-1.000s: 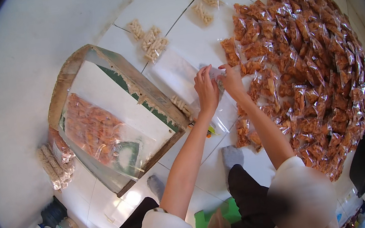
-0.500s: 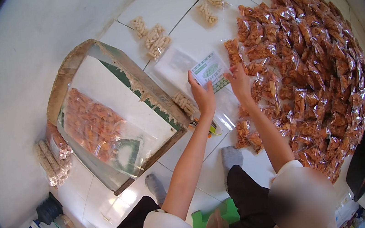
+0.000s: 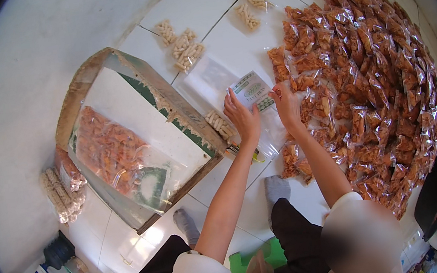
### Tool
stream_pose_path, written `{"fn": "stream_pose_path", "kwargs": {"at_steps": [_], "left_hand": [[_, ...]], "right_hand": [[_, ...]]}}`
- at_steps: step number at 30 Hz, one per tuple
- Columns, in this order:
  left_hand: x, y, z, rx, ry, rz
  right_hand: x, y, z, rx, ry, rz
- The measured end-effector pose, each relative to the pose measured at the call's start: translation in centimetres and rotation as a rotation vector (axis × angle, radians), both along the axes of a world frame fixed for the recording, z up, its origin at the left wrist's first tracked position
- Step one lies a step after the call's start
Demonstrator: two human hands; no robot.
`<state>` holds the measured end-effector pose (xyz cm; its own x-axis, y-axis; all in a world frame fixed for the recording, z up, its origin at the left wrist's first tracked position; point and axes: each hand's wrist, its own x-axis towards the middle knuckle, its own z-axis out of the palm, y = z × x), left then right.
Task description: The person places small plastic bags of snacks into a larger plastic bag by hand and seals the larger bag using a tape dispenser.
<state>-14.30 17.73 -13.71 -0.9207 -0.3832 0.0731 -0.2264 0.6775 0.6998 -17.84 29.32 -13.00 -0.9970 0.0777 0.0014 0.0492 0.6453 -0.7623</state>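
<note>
Between my hands is a white-and-green printed label (image 3: pixel 252 89), held above several clear plastic bags (image 3: pixel 269 132) on the floor. My left hand (image 3: pixel 242 115) grips the label's left edge, fingers along its side. My right hand (image 3: pixel 287 106) pinches its right edge with thumb and fingertips. A small bag of pale stick snacks (image 3: pixel 219 125) lies just left of my left wrist, and something yellow with dark handles, perhaps scissors, is partly hidden under that forearm.
Many clear packets of orange-brown chips (image 3: pixel 373 94) cover the floor on the right. A torn cardboard box (image 3: pixel 184 105) at left holds a large bag of chips (image 3: pixel 110 151). More packets of pale sticks (image 3: pixel 185 50) lie ahead. A green stool (image 3: pixel 272 253) shows under me.
The label has tilted and moved slightly down between my hands. My left fingers have shifted along its edge, and my right hand has come a little lower.
</note>
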Motion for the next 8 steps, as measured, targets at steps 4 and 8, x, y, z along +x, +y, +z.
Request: {"fn": "stream_pose_path", "kwargs": {"at_steps": [4, 8], "left_hand": [[0.2, 0.1, -0.1, -0.018, -0.060, 0.002], [0.0, -0.5, -0.2, 0.021, -0.087, 0.024]], "right_hand": [[0.0, 0.0, 0.3, 0.096, 0.406, 0.016], [0.0, 0.1, 1.8, 0.028, 0.230, 0.075]]}}
